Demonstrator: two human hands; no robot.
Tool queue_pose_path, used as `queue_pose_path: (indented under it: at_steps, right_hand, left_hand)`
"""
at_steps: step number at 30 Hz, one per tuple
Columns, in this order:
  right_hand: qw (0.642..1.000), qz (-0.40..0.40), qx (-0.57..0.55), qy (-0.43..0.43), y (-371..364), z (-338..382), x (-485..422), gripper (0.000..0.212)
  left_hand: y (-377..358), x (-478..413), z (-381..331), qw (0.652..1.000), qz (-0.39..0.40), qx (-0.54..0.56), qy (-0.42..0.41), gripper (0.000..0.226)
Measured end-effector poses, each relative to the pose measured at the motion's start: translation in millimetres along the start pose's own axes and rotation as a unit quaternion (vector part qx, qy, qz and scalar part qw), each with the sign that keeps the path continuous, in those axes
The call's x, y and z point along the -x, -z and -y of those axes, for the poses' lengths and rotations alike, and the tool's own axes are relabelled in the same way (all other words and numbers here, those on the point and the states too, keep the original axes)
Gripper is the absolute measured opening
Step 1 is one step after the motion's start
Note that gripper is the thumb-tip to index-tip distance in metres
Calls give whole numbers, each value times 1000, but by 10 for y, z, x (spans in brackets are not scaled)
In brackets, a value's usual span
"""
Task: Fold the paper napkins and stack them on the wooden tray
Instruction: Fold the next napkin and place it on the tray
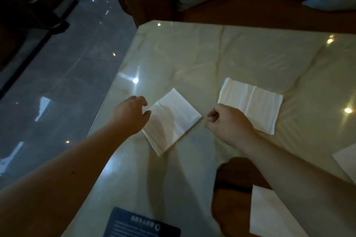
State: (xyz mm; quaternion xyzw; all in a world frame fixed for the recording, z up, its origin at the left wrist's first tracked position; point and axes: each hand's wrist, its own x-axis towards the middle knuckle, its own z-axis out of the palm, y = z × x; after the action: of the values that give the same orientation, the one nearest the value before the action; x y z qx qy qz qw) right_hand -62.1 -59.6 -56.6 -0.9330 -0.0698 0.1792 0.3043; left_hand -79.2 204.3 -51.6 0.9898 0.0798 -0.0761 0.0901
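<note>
Head view: a folded napkin (pixel 171 120) is seen on the bench (pixel 192 54). Left hand (pixel 131 115) is spread beside it; right hand (pixel 227 125) is pinched at its corner. Light and limp, it is best taken by corners.

White napkins (pixel 172 119), cream marbled table (pixel 192 54), brown tray (pixel 229 194), grey floor (pixel 67 67).

tray (pixel 227 188): arm-covered | corner napkin (pixel 346 161): edge-cropped | card (pixel 134 225): text unreadable

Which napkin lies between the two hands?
The square napkin near the table's left edge; the longer napkin lies beyond the right hand.
</note>
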Motion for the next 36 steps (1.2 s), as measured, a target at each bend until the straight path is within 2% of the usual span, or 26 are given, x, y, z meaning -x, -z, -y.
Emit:
queue_pose_path:
  at_steps: [3,6,12,17,21,23,25,28,30,31,32,35,36]
  right_hand:
    - [1000,-8,27,8,-103,114,-267,27]
    - [998,3,70,3,-207,172,-443,32]
    - [995,4,97,-5,-349,180,-572,8]
    - [997,0,73,34,-241,206,-641,8]
    - [996,9,39,75,-116,253,-715,2]
    - [994,19,27,105,-78,280,-694,1]
    - [991,24,7,132,-56,315,-624,2]
    - [984,24,-20,174,-54,365,-464,5]
    - [978,29,-31,206,-86,375,-341,4]
    - [974,29,-29,224,-111,368,-284,4]
    - [969,27,-25,243,-136,362,-224,3]
    - [957,25,-23,288,-225,335,-44,4]
    - [954,25,-20,299,-260,317,13,4]
  left_hand:
    - [-85,-47,184,999,29,-12,34,40]
    - [-145,-71,241,998,36,-27,37,36]
    - [-161,-6,215,994,94,-32,43,18]
    - [-172,223,172,989,132,24,59,19]
    - [-190,477,53,987,157,25,38,26]
    - [-162,466,27,990,138,24,24,25]
    - [-119,381,22,997,68,43,-4,26]
    - [-59,216,-11,993,-28,85,-79,60]
    - [-26,111,-57,990,-29,73,-119,78]
    - [-32,77,-75,988,-26,54,-142,78]
    - [-51,65,-80,984,-32,30,-173,70]
    - [-86,152,-48,969,-53,-27,-241,21]
    - [-97,216,-35,967,-42,-40,-250,17]
